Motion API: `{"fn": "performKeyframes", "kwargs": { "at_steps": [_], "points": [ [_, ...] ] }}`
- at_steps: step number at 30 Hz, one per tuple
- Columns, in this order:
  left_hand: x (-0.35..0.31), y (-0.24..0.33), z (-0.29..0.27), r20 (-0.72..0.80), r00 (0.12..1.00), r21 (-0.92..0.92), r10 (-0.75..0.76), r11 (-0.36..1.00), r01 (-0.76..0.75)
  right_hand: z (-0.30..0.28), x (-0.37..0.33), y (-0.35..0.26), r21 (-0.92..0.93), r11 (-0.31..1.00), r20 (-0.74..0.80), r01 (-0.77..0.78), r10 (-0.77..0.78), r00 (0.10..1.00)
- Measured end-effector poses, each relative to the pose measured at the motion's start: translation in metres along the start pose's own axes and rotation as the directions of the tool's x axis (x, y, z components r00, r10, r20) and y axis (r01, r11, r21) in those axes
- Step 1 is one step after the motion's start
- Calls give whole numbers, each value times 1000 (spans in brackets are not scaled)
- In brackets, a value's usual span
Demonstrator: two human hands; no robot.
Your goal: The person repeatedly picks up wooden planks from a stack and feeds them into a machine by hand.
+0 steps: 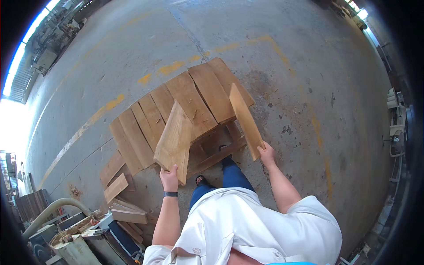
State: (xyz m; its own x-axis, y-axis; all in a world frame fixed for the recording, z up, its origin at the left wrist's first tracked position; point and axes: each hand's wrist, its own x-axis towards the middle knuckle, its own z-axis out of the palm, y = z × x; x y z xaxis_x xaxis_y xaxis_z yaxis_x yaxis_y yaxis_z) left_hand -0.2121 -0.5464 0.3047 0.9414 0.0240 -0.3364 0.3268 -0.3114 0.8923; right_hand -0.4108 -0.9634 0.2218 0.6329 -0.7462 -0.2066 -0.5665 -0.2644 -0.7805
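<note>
My left hand (168,177), with a dark band on its wrist, is closed on the near end of a wooden board (173,143), which tilts up over the row of planks. A second, narrower-looking wooden board (245,119) is gripped at its near end by my right hand (266,153); it stands turned nearly edge-on. Beneath and beyond both boards, several flat wooden planks (191,96) lie side by side on a low wooden pallet (219,157). The fingers under each board are partly hidden.
Loose wood pieces (115,187) lie on the concrete floor at the left, beside a machine (84,238) with a thick hose (55,207). My feet (201,179) stand at the pallet's near edge. Worn yellow lines (318,132) mark the floor.
</note>
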Motion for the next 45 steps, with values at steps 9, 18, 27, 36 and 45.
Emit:
{"fn": "performKeyframes", "kwargs": {
  "at_steps": [9,18,27,36,45],
  "points": [
    [-77,-15,-120,-18,967,-542,-253,816,203,6,-94,-13,669,705,-10,-234,324,946],
    [-192,-51,-149,-189,908,-737,-373,665,120,-20,-141,-35,676,632,293,-379,241,925],
    [-302,-78,-138,-235,705,-933,-669,359,29,-30,-157,-67,641,622,582,-449,-13,813],
    [-447,-123,-179,-349,690,-931,-634,316,-181,-13,-215,-74,487,637,842,-598,-160,516],
    [-550,-118,-267,-542,654,-833,-527,232,-503,28,-307,-149,410,711,912,-572,-321,255]
  ]
}}
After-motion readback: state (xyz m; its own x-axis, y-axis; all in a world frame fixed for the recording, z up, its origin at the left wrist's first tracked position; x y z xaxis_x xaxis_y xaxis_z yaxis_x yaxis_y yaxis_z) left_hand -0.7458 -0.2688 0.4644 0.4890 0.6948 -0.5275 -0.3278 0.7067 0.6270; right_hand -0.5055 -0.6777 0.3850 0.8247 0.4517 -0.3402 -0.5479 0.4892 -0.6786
